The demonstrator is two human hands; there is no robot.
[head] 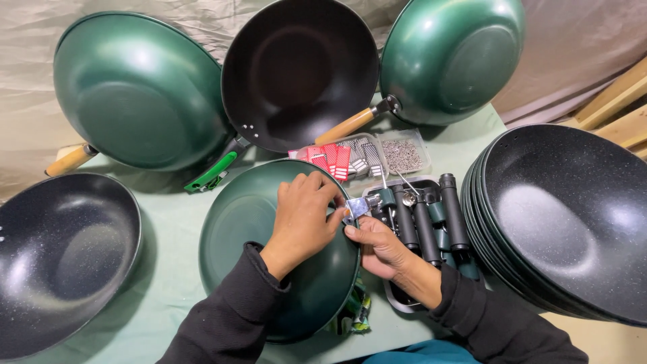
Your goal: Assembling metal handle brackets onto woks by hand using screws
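Observation:
A green wok lies upside down on the table in front of me. My left hand rests on its rim, fingers pinching a small silver metal bracket at the wok's right edge. Just below the bracket, my right hand holds it from underneath with thumb and fingers. Both sleeves are black.
A tray of black and green handles sits right of the wok. Behind it are boxes of red and grey tags and small screws. Stacked dark pans fill the right; more woks lean at the back, one dark pan at left.

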